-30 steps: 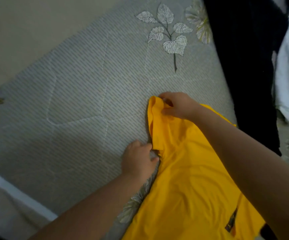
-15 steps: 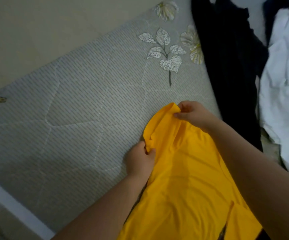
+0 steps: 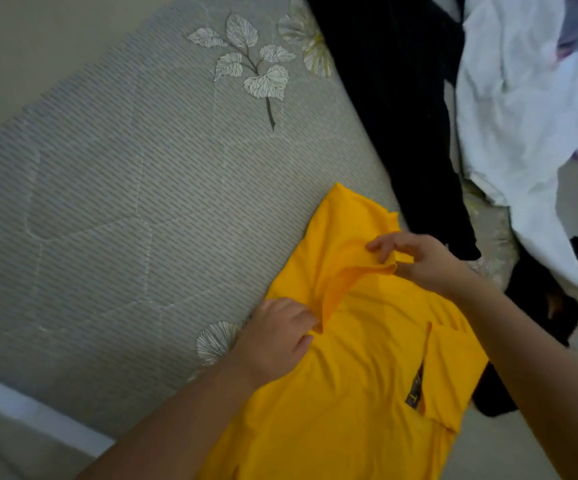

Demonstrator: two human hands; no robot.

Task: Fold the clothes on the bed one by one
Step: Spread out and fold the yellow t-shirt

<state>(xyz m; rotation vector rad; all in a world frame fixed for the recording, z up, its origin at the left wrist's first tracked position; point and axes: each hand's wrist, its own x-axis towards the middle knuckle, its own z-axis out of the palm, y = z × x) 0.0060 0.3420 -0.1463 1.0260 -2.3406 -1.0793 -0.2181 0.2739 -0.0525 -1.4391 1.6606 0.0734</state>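
Yellow shirt [image 3: 367,358]: right hand [image 3: 415,261] is pinching the folded edge; left hand [image 3: 273,344] is gripping at 9 o'clock; keep edges aligned.

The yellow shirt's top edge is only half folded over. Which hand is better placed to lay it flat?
Probably the right hand: it pinches the raised fold of the yellow shirt, while the left hand grips the side.
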